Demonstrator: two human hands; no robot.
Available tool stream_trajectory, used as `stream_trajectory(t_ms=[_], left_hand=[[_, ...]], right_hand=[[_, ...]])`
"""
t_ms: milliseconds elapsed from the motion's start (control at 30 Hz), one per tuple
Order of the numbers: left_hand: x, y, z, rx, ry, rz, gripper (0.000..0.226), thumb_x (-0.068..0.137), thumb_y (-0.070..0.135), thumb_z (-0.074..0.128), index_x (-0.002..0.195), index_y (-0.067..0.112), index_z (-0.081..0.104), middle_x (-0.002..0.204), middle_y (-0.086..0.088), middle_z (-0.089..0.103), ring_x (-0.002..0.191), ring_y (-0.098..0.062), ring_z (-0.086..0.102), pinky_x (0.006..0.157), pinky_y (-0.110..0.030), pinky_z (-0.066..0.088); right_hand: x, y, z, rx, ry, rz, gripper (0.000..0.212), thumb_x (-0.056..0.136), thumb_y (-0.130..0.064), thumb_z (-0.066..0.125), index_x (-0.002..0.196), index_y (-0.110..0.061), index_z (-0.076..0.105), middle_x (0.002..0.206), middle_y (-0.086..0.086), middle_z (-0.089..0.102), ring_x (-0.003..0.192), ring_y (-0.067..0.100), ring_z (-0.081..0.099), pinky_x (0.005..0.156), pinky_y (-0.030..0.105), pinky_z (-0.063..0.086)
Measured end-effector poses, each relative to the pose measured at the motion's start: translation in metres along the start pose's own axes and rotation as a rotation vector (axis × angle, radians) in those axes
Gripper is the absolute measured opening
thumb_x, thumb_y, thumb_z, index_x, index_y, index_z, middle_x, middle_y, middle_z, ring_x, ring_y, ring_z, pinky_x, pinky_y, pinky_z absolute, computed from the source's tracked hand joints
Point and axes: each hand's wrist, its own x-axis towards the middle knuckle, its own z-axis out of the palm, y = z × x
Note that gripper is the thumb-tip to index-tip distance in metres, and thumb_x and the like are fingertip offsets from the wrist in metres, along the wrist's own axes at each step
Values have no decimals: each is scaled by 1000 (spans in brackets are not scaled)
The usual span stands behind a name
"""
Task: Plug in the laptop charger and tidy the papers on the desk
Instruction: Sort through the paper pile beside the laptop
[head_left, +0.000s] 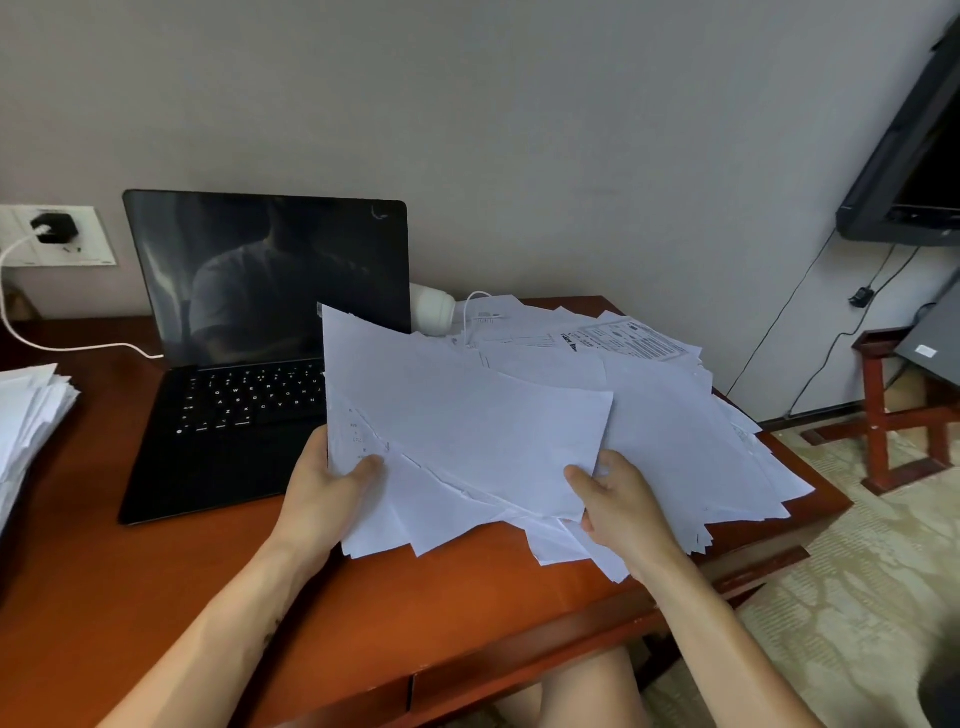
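A loose bundle of white papers (467, 421) is lifted off the desk between both hands. My left hand (324, 491) grips its left edge, thumb on top. My right hand (621, 506) grips its lower right edge. More papers (675, 415) lie spread over the desk's right side. An open black laptop (244, 332) with a dark screen stands at the left. A black charger (52, 226) sits in the wall socket (88, 249), and its white cable (62, 347) runs across the desk to the laptop's left side.
A second stack of papers (28, 415) lies at the desk's (363, 613) left edge. A white round object (431, 309) with a thin white cord sits behind the papers. A wall-mounted screen (914, 150) and a red wooden stand (904, 415) are at the right.
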Motion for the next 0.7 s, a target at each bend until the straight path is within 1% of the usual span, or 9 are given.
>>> stream_trajectory(t_ms=[100, 167, 267, 333, 367, 433, 500, 567, 700], left_hand=[[0, 0, 0, 9, 8, -1, 36, 100, 11, 65, 131, 28, 56, 118, 5, 71, 106, -17, 71, 85, -35, 58], [0, 0, -1, 31, 4, 5, 37, 100, 11, 64, 133, 26, 55, 121, 5, 70, 109, -18, 70, 91, -40, 59], [0, 0, -2, 58, 0, 11, 37, 100, 12, 63, 134, 26, 56, 121, 4, 70, 109, -19, 70, 91, -41, 59], [1, 0, -2, 77, 1, 15, 36, 100, 12, 62, 133, 27, 56, 121, 5, 70, 109, -18, 70, 91, -41, 59], [1, 0, -2, 84, 1, 15, 35, 100, 12, 61, 132, 27, 56, 121, 5, 70, 109, -19, 70, 91, -42, 59], [0, 1, -2, 84, 5, 12, 34, 101, 12, 60, 131, 27, 56, 119, 6, 70, 108, -18, 70, 88, -39, 60], [0, 2, -1, 68, 11, 4, 32, 101, 12, 60, 130, 26, 57, 117, 5, 71, 105, -18, 71, 82, -35, 59], [0, 2, -2, 62, 15, 3, 31, 102, 12, 59, 130, 25, 57, 118, 3, 71, 104, -18, 71, 81, -34, 59], [0, 1, -3, 56, 2, 1, 32, 102, 12, 60, 131, 26, 56, 121, 3, 70, 107, -18, 71, 86, -39, 60]], right_hand=[[2, 0, -11, -58, 101, -87, 18, 103, -24, 53, 88, -14, 58, 62, -8, 55, 55, 12, 56, 56, 31, 51], [2, -2, -14, -54, 199, -161, 29, 104, -26, 53, 77, -17, 50, 57, -9, 51, 59, 18, 61, 56, 25, 47], [7, -2, -17, -15, 338, -286, 29, 104, -26, 55, 79, -12, 51, 62, 8, 51, 63, 35, 58, 53, 18, 48], [11, -5, -20, -87, 459, -454, 22, 104, -27, 57, 84, -16, 56, 60, 3, 53, 56, 25, 48, 52, 30, 53], [12, -6, -22, -196, 538, -579, 18, 103, -26, 59, 88, -17, 62, 61, -2, 57, 54, 17, 46, 49, 28, 49], [12, -8, -24, -473, 638, -834, 12, 100, -19, 63, 99, -13, 74, 71, -3, 67, 59, 9, 50, 54, 12, 38], [17, -1, -24, -622, 623, -1018, 17, 98, -9, 63, 107, -11, 78, 86, -2, 74, 71, 13, 61, 63, 16, 46], [21, 10, -19, -665, 564, -1094, 25, 90, 2, 66, 107, -12, 78, 103, -2, 75, 88, 21, 67, 76, 33, 54], [30, 28, -9, -718, 391, -1037, 30, 81, 7, 77, 100, -16, 79, 115, 0, 72, 105, 22, 62, 90, 35, 47]])
